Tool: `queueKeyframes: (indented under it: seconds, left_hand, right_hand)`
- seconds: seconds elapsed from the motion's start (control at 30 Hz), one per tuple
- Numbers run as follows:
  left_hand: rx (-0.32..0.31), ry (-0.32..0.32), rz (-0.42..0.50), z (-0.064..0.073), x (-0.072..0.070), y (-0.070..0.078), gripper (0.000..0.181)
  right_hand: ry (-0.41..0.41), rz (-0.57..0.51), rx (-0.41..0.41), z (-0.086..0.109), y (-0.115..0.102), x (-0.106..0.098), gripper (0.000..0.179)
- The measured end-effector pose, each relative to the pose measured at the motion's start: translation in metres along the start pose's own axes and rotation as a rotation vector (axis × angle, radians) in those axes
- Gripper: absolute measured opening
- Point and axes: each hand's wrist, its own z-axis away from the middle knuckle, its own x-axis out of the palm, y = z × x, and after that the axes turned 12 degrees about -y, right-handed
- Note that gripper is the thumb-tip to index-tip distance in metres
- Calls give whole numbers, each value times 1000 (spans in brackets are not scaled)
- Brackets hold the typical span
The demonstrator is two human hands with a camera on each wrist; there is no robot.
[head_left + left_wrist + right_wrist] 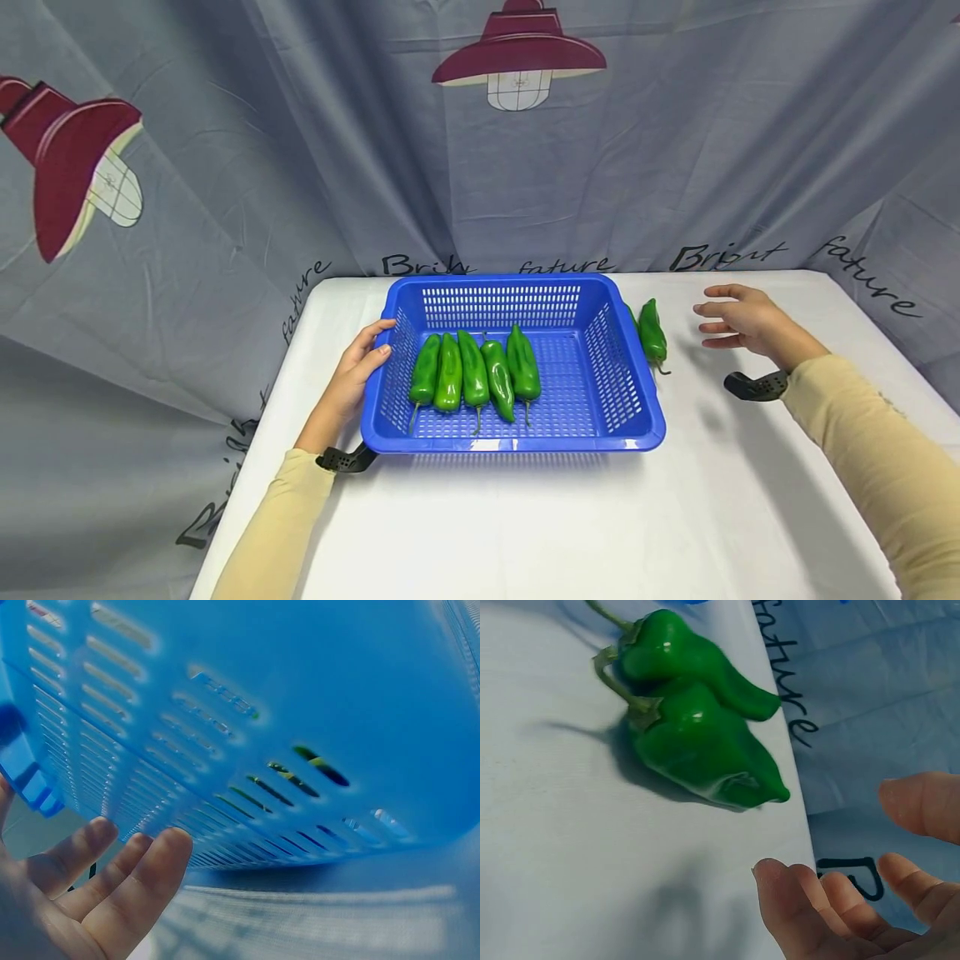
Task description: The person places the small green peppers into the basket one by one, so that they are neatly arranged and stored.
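A blue plastic basket (517, 446) with slotted walls holds several long green peppers (475, 371) side by side in its left half. My left hand (354, 367) grips the basket's left rim, the thumb and a finger on top. Its other fingers (161, 870) show outside the slotted wall in the left wrist view. To the right of the basket, two more green peppers (705, 750) lie against each other on the table; the head view shows one partly hidden by the basket. My right hand (738, 318) hovers to their right, fingers spread, holding nothing.
A white table (495, 525) carries everything, its far edge just behind the basket. Beyond it hangs a grey curtain (352, 150) printed with red lamps and lettering. Each wrist bears a black camera mount (756, 387).
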Motion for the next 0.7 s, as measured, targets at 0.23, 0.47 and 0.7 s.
queueKeyframes:
  seconds: [0.23, 0.47, 0.7]
  left_hand:
    - [7, -3, 13, 1, 0, -1, 41]
    - [8, -2, 3, 0, 0, -1, 41]
    - [4, -3, -7, 0, 0, 0, 39]
  right_hand:
    - [-21, -9, 10, -4, 9, 6, 77]
    - [-31, -45, 20, -9, 17, 10, 79]
    - [-48, -72, 18, -13, 22, 18, 79]
